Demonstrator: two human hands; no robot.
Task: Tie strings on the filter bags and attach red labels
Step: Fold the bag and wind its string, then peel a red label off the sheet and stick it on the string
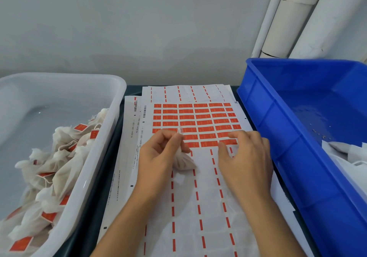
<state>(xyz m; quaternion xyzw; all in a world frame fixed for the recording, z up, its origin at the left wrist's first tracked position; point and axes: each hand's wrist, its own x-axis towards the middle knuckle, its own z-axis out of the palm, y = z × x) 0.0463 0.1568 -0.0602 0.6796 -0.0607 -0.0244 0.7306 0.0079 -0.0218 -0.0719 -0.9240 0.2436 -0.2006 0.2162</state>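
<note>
A sheet of red labels [198, 121] lies in the middle of the table, its lower rows peeled bare. My left hand [158, 155] pinches the gathered neck of a small white filter bag [183, 162], with the string end sticking up between the fingertips. The bag rests on the sheet. My right hand [244, 157] is over the lowest row of labels, thumb and forefinger curved onto the edge of one red label [228, 142]. Whether that label is lifted off the sheet I cannot tell.
A white tub [111, 129] on the left holds several tied filter bags with red labels [53, 169]. A blue crate [278, 121] on the right holds white bags [349, 153] in its near corner. More label sheets lie stacked under the top one. White pipes stand behind the crate.
</note>
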